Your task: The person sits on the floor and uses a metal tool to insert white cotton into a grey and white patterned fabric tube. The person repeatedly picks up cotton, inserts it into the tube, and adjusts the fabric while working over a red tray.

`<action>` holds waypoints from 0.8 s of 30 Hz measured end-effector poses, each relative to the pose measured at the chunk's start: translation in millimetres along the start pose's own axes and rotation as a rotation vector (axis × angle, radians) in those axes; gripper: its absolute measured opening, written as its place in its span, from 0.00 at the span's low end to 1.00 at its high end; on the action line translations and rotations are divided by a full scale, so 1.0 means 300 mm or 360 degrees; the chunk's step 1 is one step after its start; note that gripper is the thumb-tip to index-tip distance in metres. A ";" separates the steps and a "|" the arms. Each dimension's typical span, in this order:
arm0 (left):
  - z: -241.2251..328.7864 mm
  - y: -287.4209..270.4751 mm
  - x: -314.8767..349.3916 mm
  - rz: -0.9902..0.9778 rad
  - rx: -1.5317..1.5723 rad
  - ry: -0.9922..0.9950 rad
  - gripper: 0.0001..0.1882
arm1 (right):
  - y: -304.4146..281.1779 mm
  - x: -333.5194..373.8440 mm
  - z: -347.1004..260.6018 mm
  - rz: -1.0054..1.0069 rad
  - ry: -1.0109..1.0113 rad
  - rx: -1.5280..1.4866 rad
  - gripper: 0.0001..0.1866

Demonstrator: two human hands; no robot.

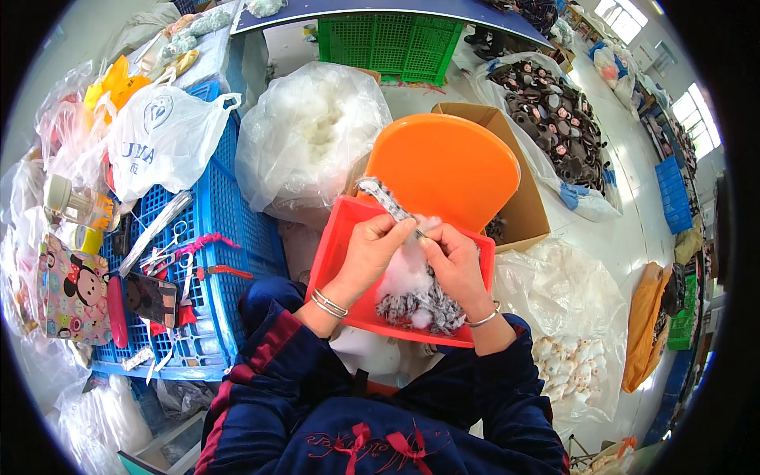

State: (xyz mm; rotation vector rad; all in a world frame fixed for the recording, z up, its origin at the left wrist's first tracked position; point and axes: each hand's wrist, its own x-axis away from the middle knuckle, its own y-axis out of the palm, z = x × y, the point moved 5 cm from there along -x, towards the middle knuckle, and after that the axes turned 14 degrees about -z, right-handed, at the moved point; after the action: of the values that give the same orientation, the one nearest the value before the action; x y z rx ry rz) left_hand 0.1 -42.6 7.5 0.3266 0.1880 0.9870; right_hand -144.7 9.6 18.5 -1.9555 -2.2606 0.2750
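A narrow grey-and-white fuzzy fabric strip (384,198) slants up and away from my fingers. My left hand (368,257) pinches its near end between thumb and fingers. Closed fingertips of my right hand (457,265) meet the left ones there; a thin greyish thing shows between them, too small to name. Below both hands, a red plastic tray (344,229) rests over my lap. White fluffy stuffing (405,273) lies in it, beside more grey-and-white fuzzy pieces (447,310). The right hand hides part of these.
An orange stool seat (451,166) stands just beyond the tray, before a cardboard box (518,186). A clear bag of stuffing (313,134) is at far left. Blue crates (229,237) on the left carry scissors (178,237) and a phone (150,299). Dark plush pieces (554,127) fill a sack at right.
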 end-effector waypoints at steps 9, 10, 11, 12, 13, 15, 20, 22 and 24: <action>-0.043 0.002 -0.015 -0.0082 -0.0183 -0.0082 0.11 | -0.012 0.010 -0.005 -0.0029 -0.0049 0.0143 0.04; -0.018 0.023 -0.004 -0.0143 -0.0187 -0.0205 0.12 | -0.022 0.017 0.005 -0.0021 -0.0030 0.0090 0.05; -0.026 0.012 -0.006 -0.0168 -0.0180 -0.0215 0.11 | -0.022 0.014 0.006 -0.0022 -0.0025 0.0033 0.05; -0.045 -0.002 -0.010 -0.0193 -0.0173 -0.0225 0.11 | -0.018 0.011 0.003 -0.0033 -0.0003 -0.0027 0.05; -0.054 -0.012 -0.012 -0.0218 -0.0165 -0.0235 0.11 | -0.016 0.007 -0.002 -0.0068 -0.0017 0.0017 0.04; -0.022 -0.032 -0.017 -0.0128 0.0058 -0.0034 0.10 | -0.026 0.000 -0.004 -0.0131 -0.0046 0.0110 0.04; 0.012 -0.034 -0.011 -0.0237 -0.0018 -0.0076 0.07 | -0.051 0.005 -0.020 -0.0216 -0.0088 0.0380 0.04; -0.021 -0.035 -0.014 -0.0279 -0.0022 -0.0134 0.07 | -0.048 0.004 -0.008 -0.0240 -0.0065 0.0316 0.04; -0.052 -0.029 -0.022 -0.0302 -0.0044 -0.0177 0.08 | -0.038 0.003 0.021 -0.0254 0.0009 0.0170 0.04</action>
State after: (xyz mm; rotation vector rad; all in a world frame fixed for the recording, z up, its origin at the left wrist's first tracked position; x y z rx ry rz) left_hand -1.3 -49.6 -10.0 0.3312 0.1019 0.7808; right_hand -157.2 8.6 14.8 -1.7112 -2.3302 0.3626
